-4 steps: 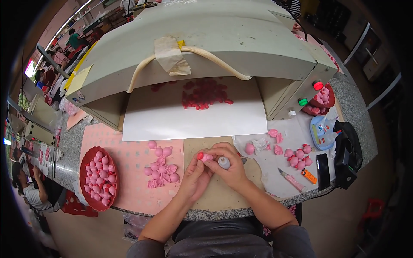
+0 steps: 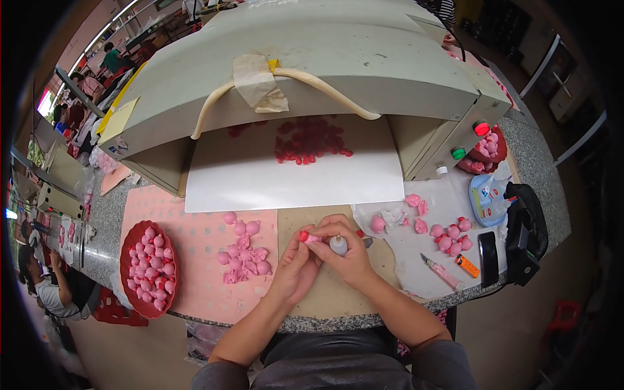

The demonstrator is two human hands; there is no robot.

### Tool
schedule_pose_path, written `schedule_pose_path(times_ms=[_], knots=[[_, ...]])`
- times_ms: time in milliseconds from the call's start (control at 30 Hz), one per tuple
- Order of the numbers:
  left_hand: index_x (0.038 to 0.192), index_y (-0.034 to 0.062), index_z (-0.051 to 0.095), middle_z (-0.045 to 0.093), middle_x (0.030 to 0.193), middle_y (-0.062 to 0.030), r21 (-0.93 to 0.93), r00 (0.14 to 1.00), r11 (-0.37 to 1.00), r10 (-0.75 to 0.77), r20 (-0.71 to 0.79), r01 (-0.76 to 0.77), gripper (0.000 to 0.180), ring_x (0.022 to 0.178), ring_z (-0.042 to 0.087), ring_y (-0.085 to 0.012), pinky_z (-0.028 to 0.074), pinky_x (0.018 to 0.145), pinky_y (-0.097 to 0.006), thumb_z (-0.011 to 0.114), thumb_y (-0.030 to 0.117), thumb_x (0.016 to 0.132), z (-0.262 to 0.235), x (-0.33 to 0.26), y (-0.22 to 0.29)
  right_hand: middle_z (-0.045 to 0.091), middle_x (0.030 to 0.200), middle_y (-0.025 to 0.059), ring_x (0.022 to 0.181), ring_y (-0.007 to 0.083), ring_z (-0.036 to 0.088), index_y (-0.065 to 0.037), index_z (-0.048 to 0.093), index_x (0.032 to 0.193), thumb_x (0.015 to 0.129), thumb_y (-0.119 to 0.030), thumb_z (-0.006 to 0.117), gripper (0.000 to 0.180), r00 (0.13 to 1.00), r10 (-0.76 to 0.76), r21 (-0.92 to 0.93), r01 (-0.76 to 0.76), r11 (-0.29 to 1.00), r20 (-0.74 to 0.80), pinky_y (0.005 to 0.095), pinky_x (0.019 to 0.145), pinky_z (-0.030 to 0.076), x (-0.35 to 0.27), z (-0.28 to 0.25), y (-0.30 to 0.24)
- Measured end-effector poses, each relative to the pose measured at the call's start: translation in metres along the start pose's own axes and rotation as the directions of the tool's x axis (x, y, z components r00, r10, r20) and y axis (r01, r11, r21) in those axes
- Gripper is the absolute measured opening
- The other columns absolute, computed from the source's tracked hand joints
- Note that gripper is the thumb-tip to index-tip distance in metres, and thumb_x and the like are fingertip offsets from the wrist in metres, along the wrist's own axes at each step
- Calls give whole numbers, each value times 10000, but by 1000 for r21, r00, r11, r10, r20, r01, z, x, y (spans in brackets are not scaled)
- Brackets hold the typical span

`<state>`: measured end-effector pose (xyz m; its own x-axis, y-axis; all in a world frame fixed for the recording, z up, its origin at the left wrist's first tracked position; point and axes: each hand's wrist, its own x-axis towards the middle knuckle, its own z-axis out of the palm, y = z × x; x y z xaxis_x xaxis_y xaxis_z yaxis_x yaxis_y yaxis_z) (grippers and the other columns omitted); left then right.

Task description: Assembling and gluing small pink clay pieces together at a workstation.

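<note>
Your left hand [image 2: 291, 272] held the small pink figure [image 2: 309, 238] by its red-topped end, pinched between thumb and fingers, above the beige mat [image 2: 344, 305] at the centre of the table [image 2: 107, 211]. Your right hand [image 2: 352, 261] had its fingers curled round a whitish round-ended bottle [image 2: 338, 246], its forefinger and thumb also meeting the figure.

Very little had changed from the moment before: both hands kept almost the same pose, with a slight shift of the figure, less of its pink part showing. A small red piece [image 2: 359, 233] had come into sight just beyond your right hand; its purpose could not be told. The work appeared to remain in the same fine handling, with neither the figure nor the bottle released.

Taking your hands as the clock's centre, the white sheet [image 2: 296, 192] lay at 12 o'clock, running under the metal hood [image 2: 364, 42], with red pieces [image 2: 309, 140] farther in. Pink balls and crumpled pieces [image 2: 244, 257] sat at 9 o'clock, and the red scalloped bowl [image 2: 170, 296] stood beyond them. At 3 o'clock were clustered pink balls [image 2: 452, 239], the craft knife [image 2: 442, 273] and the orange lighter [image 2: 467, 266].
</note>
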<state>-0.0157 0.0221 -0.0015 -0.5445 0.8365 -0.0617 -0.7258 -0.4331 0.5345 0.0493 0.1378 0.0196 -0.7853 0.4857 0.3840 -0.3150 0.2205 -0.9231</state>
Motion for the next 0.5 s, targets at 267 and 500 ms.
schedule_pose_path(times_ms=[267,500], knots=[[1255,119,463,491,1225,-27,-26,999,1000,-10,49,11,351,1154,445,-157,325,1015,-345,514,213,921,-4,-1,-1,506,973,82,938,163,523,-38,638,923,771,-45,681,158,997,66,124,-61,990,-37,269,826,425,-4,4,1],[1247,120,467,496,1209,-18,-14,1000,1000,-6,5,6,351,1142,443,-145,323,1012,-334,532,205,912,-1,-2,-2,509,972,82,926,166,528,-38,640,908,770,-44,683,145,996,61,126,-53,991,-59,267,815,428,-6,4,3]])
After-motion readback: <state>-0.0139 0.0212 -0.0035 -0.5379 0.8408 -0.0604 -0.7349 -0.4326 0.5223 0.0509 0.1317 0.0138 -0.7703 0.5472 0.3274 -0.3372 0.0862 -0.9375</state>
